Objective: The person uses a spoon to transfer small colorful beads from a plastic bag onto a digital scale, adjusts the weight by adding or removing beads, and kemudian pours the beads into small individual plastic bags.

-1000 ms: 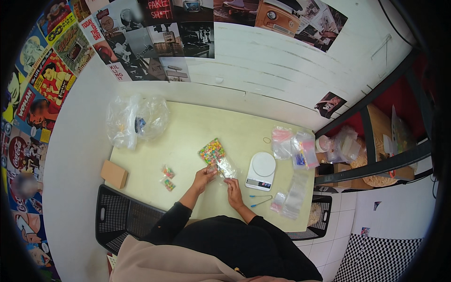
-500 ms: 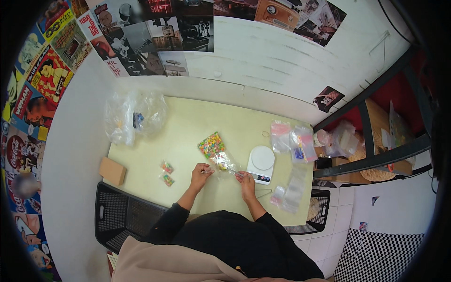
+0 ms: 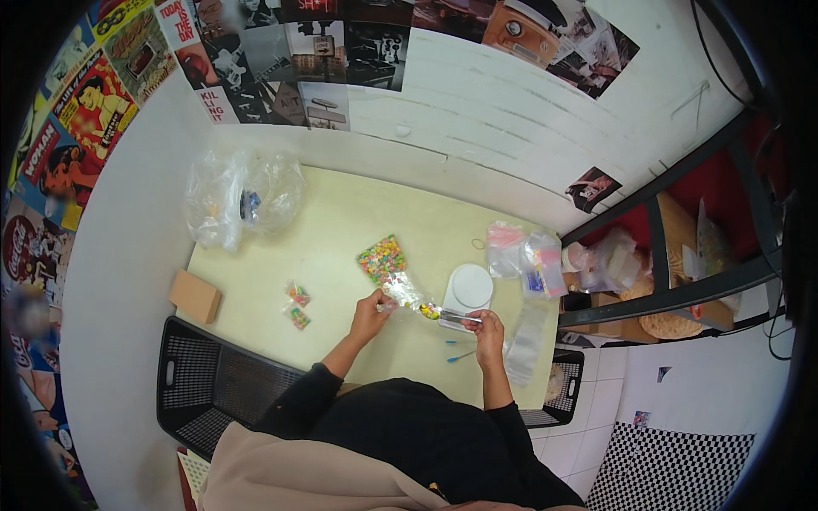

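Note:
A clear bag of small multicoloured candies [image 3: 382,258] lies mid-table, its clear, loose end toward me. My left hand [image 3: 369,316] is closed on clear plastic beside that end; whether this is the bag's edge or a separate small bag I cannot tell. In my right hand [image 3: 488,334] is the handle of a metal spoon [image 3: 460,318]. Candies [image 3: 429,311] sit at the spoon's far end, just outside the bag's loose end. Behind the spoon stands a white kitchen scale [image 3: 471,288], its near part partly covered by spoon and hand.
Two small candy packets [image 3: 297,295] lie at left, near a brown box [image 3: 194,296]. A large clear plastic bag [image 3: 243,204] stands back left. Empty clear bags [image 3: 507,251] are at right. Blue-tipped slim objects [image 3: 460,354] lie near my right wrist. A black crate [image 3: 230,383] is below left.
My right hand has moved right, drawing the spoon with candies away from the bag's loose end. My left hand has shifted slightly right. The blue-tipped objects have come into sight.

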Action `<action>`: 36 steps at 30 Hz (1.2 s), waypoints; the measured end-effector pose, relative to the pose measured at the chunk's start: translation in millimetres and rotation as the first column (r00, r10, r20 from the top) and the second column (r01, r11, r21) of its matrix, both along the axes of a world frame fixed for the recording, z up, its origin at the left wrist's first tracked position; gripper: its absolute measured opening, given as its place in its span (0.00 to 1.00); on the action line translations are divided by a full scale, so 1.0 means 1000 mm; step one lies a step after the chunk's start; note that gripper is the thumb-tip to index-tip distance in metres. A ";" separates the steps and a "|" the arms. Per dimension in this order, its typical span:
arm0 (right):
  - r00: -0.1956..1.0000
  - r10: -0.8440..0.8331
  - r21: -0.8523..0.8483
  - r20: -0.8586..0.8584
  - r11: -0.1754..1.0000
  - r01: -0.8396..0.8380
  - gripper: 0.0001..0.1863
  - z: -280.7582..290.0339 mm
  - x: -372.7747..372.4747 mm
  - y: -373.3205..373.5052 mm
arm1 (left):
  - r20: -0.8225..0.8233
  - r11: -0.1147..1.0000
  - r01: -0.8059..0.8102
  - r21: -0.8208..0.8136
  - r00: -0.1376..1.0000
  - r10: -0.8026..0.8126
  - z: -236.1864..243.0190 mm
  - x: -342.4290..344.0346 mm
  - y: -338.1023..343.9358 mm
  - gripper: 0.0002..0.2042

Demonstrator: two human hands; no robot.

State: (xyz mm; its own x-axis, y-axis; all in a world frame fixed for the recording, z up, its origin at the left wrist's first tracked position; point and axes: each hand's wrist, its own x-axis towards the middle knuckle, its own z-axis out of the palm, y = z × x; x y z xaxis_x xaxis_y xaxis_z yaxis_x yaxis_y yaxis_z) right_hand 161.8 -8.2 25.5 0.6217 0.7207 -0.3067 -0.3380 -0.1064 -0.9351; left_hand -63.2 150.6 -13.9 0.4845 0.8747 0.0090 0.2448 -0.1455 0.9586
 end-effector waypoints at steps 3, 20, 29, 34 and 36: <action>0.997 0.062 0.023 0.037 0.998 -0.063 0.15 0.029 -0.002 0.014 | 0.009 0.998 0.024 0.054 1.000 -0.024 0.004 0.011 0.000 0.09; 0.591 0.418 -0.281 0.690 0.907 -0.313 0.10 0.095 -0.046 0.074 | 0.034 0.953 0.295 0.067 0.954 -0.297 0.020 0.027 0.005 0.21; 0.084 0.446 -0.336 0.891 0.772 -0.539 0.05 0.124 -0.068 0.078 | 0.170 0.984 0.178 -0.012 0.970 -0.174 -0.002 0.036 0.015 0.17; 0.128 0.369 -0.242 0.921 0.797 -0.553 0.05 0.121 -0.067 0.076 | 0.251 0.987 0.159 -0.035 0.957 -0.145 -0.001 0.040 0.020 0.14; 0.281 0.378 -0.195 0.882 0.837 -0.512 0.05 0.124 -0.062 0.074 | 0.259 0.985 0.168 -0.046 0.954 -0.150 0.004 0.041 0.022 0.13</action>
